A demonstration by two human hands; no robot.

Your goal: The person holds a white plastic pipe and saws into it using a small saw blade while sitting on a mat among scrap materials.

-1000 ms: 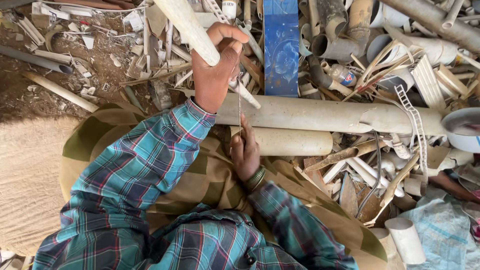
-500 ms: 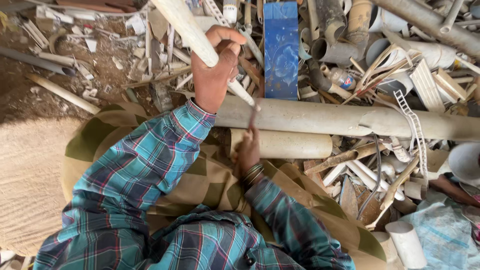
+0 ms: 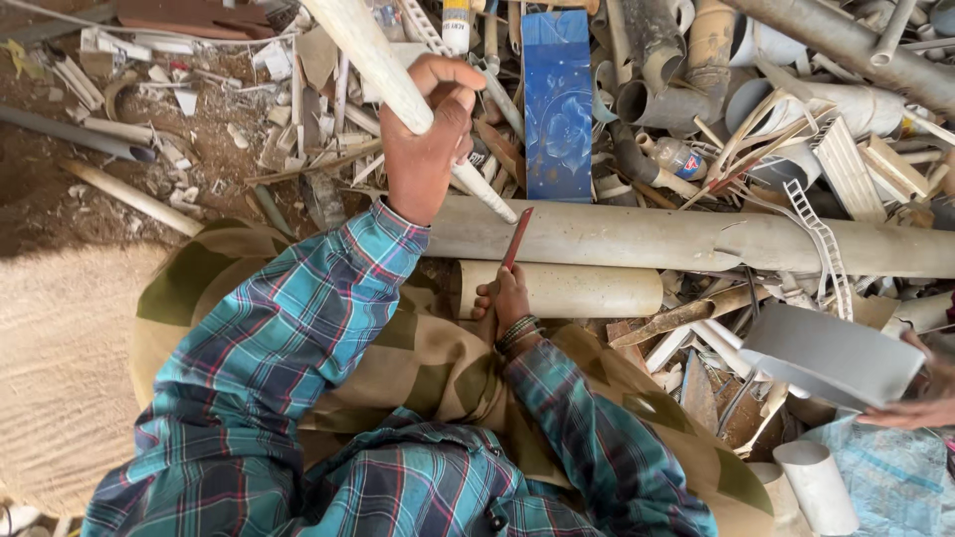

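From where I watch, my left hand (image 3: 426, 139) is clenched around a pale, dusty pipe (image 3: 373, 62) that slants up and away toward the top edge of the view, its lower end (image 3: 487, 197) coming down just over the long grey pipe (image 3: 696, 242) that lies crosswise in front of me. My right hand (image 3: 505, 295) is closed on the lower end of a thin red blade-like tool (image 3: 516, 238), its tip pointing up at the spot where the slanted pipe meets the long one; a short cream pipe section (image 3: 577, 289) lies just behind that hand. The risk I see is the tool skating off the rounded, dusty plastic, since its tip sits close to my left fingers. The slanted pipe is held only at one place, so I judge it could swing or twist under pressure and knock into the blue panel (image 3: 557, 104) or the loose scrap pile (image 3: 796, 129) around it. At the right edge another person's hand (image 3: 910, 408) holds a grey pipe piece (image 3: 831, 355); that is near my right elbow, and a jerk there could cause a bump. The heap could shift under the long pipe too.
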